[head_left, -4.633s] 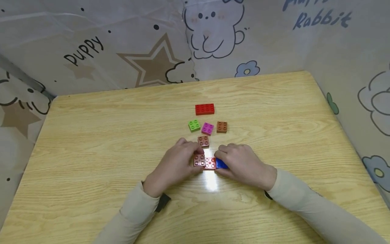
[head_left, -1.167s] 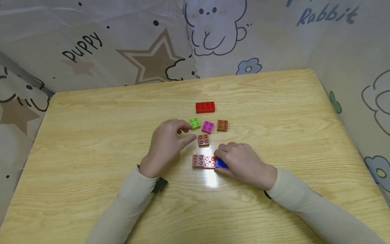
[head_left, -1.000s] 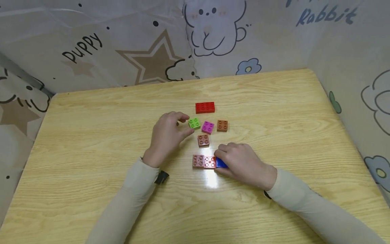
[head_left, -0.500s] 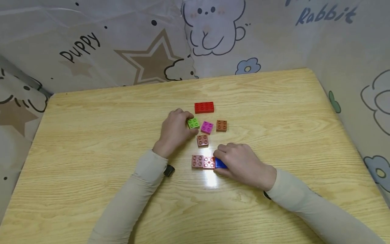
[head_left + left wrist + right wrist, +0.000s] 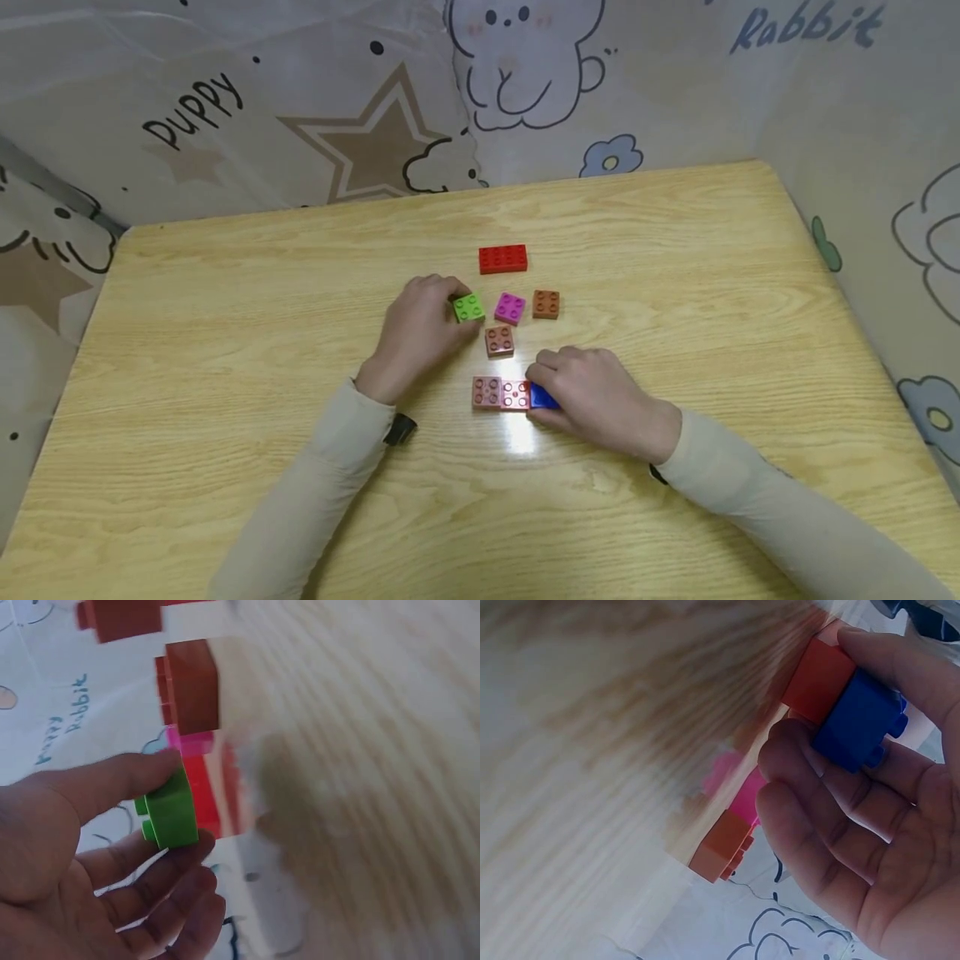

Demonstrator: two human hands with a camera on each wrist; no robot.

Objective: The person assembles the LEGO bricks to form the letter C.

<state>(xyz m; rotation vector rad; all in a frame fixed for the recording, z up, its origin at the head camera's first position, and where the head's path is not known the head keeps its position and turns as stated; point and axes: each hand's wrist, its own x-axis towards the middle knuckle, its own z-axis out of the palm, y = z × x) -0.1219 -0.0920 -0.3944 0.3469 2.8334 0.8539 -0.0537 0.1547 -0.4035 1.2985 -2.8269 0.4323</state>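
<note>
My left hand point(image 5: 420, 329) pinches a bright green toy building brick point(image 5: 469, 307) between thumb and fingers. In the left wrist view the thumb presses one side of this green brick point(image 5: 172, 810), its studs facing the palm. My right hand point(image 5: 596, 400) grips a blue brick point(image 5: 542, 397). In the right wrist view the blue brick point(image 5: 859, 720) sits on the side of a red brick point(image 5: 819, 681) away from the table. Left of the blue, a red brick's studs point(image 5: 515, 396) show, with a brownish-pink brick point(image 5: 487, 392) touching it. Fingers hide part of the blue brick.
Beyond the row lies a brown brick point(image 5: 499, 341). Farther back are a magenta brick point(image 5: 510, 307), an orange-brown brick point(image 5: 546, 303) and a longer red brick point(image 5: 503, 258). They rest on a wood-grain table point(image 5: 675, 250) in front of a printed curtain point(image 5: 360, 100).
My left hand has let go of the brownish-pink brick, moved up to the green brick, gripped it and shifted it slightly left. The right hand keeps its place on the blue brick.
</note>
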